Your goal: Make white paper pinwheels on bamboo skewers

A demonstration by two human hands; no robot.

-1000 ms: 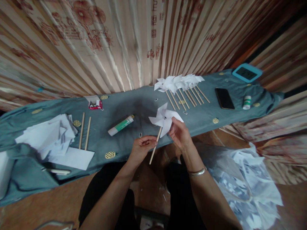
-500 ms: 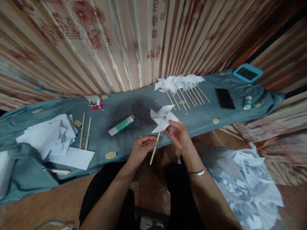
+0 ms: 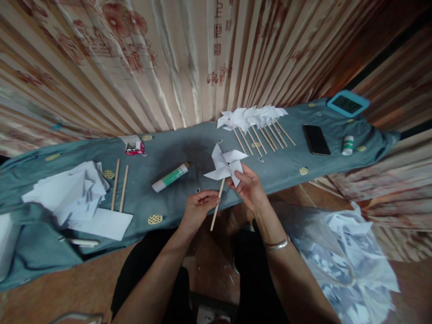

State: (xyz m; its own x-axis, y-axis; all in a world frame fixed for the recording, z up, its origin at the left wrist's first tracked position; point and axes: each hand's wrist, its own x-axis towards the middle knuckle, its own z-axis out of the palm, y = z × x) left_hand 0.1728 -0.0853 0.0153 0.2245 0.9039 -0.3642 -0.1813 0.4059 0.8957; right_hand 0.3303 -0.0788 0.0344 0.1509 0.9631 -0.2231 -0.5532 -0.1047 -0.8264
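Note:
A white paper pinwheel (image 3: 221,167) with a shiny pin at its centre is held up over the front edge of the table. My left hand (image 3: 199,208) pinches its wooden stick (image 3: 216,209) partway down. At the right side of the wheel, my right hand (image 3: 249,185) has its thumb and fingers closed on a lower paper blade. A glue stick (image 3: 170,177) with a green label lies on the cloth to the left. Beyond my hands, several finished pinwheels (image 3: 251,118) lie in an overlapping row, their sticks pointing toward me.
Stacked paper sheets (image 3: 67,189), two wooden sticks (image 3: 115,184), a pen (image 3: 83,242) and a small red box of pins (image 3: 134,147) are on the left. A phone (image 3: 316,139), small tube (image 3: 348,145) and blue-framed clock (image 3: 348,103) sit right. A plastic bag of paper (image 3: 351,265) stands below.
The wheel of the pinwheel has turned on its pin, so its blades point differently. Its top has tilted slightly left, and my right hand has shifted a little with it.

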